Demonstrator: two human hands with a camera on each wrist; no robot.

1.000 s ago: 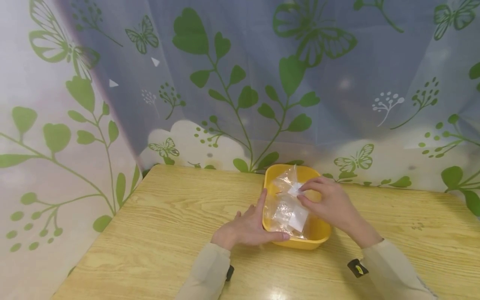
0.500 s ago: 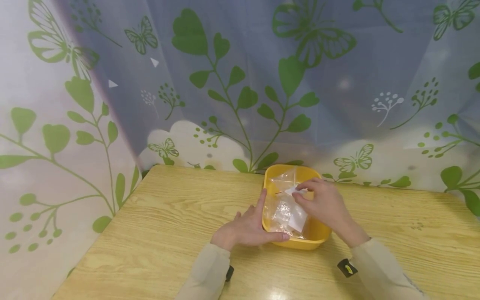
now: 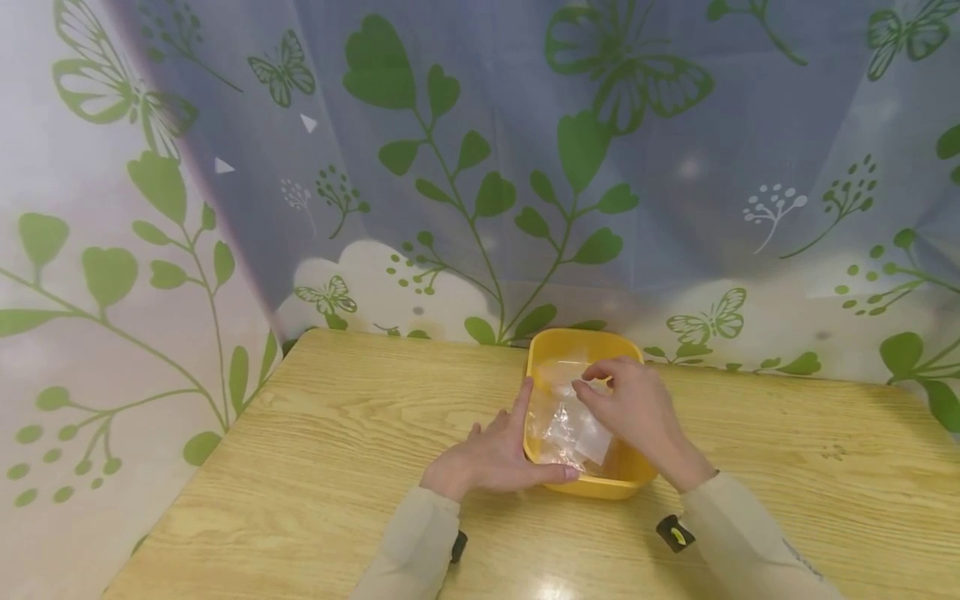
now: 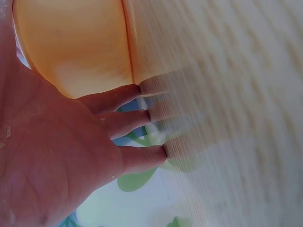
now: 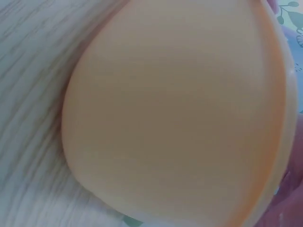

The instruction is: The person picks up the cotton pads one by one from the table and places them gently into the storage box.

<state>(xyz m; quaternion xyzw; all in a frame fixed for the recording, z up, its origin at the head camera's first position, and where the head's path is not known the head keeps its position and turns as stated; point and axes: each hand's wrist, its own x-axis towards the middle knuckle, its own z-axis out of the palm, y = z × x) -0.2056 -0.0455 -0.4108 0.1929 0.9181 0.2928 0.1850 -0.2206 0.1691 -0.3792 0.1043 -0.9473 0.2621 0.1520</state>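
A yellow plastic bin [image 3: 617, 487] stands on the wooden table near its back edge. Inside lie clear plastic bags [image 3: 558, 425], with white slips showing through them. My left hand [image 3: 491, 457] is spread against the bin's left side, thumb laid along the front rim; the left wrist view shows its straight fingers [image 4: 130, 122] reaching down to the tabletop. Over the bin, my right hand [image 3: 632, 410] bends thumb and forefinger together, pinching the upper part of a clear bag. The right wrist view is mostly the bin's outer wall [image 5: 175, 113], with part of the right hand [image 5: 291, 198] at the edge.
Wood-grain table [image 3: 360, 417] surrounds the bin. Behind it hangs a blue and white curtain [image 3: 675, 217] printed with green leaves and butterflies; the bin's far side stands close to it. Another printed cloth [image 3: 90, 350] covers the left side.
My right hand has shifted left and slightly toward me over the bin, and the upper bag that stuck up has sunk flatter into it. The left hand and bin stay put.
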